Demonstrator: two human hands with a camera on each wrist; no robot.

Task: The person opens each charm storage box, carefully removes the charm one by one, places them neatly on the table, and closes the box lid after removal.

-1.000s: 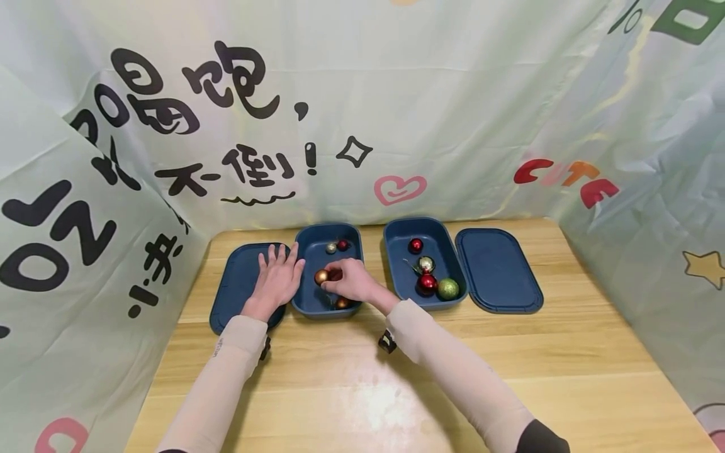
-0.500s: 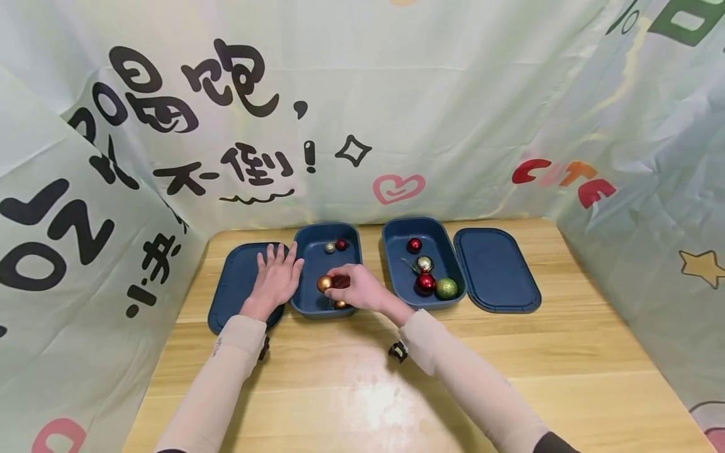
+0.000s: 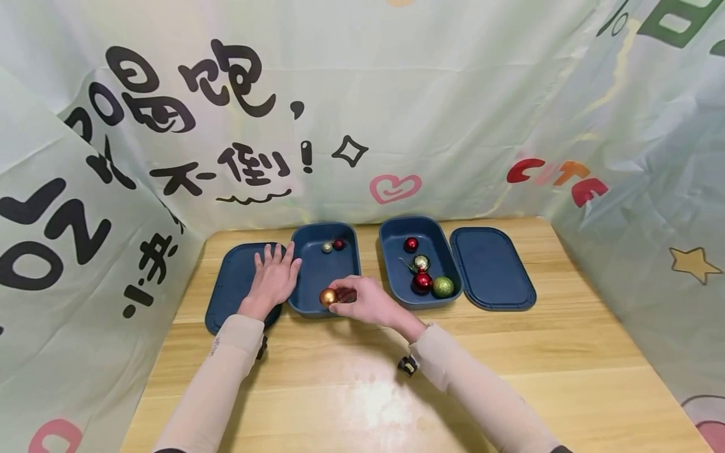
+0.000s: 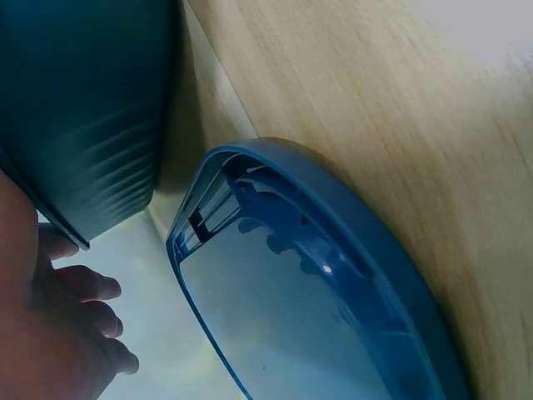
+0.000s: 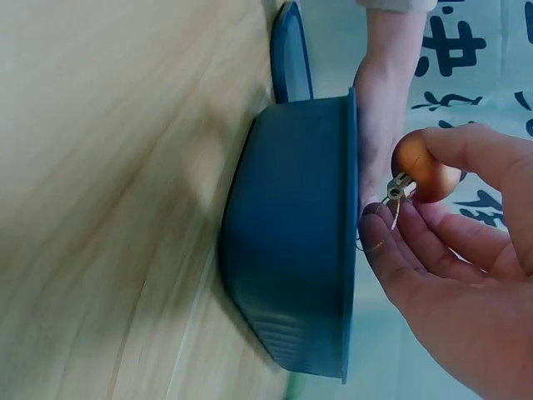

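Over the front edge of the left blue box (image 3: 321, 264), my right hand (image 3: 368, 301) pinches a copper-coloured Christmas bauble (image 3: 328, 297). Its metal cap and wire loop show in the right wrist view, where the bauble (image 5: 426, 171) sits between thumb and fingers. My left hand (image 3: 273, 277) lies with fingers spread by that box's left wall, above the left lid (image 3: 235, 283); in the left wrist view the hand (image 4: 67, 317) touches the box rim. Inside the left box, a small gold bauble (image 3: 326, 248) and a small red bauble (image 3: 338, 244) lie at the back.
A second blue box (image 3: 396, 280) stands to the right, holding red baubles (image 3: 421, 282), a gold bauble (image 3: 421, 263) and a glittery green bauble (image 3: 443, 287). Its lid (image 3: 494, 269) lies beside it on the wooden table (image 3: 362, 396). Printed curtains (image 3: 453, 113) surround the table.
My right hand has drawn the copper bauble toward the front edge of the left box. The left hand keeps its place. The head view has shifted slightly.
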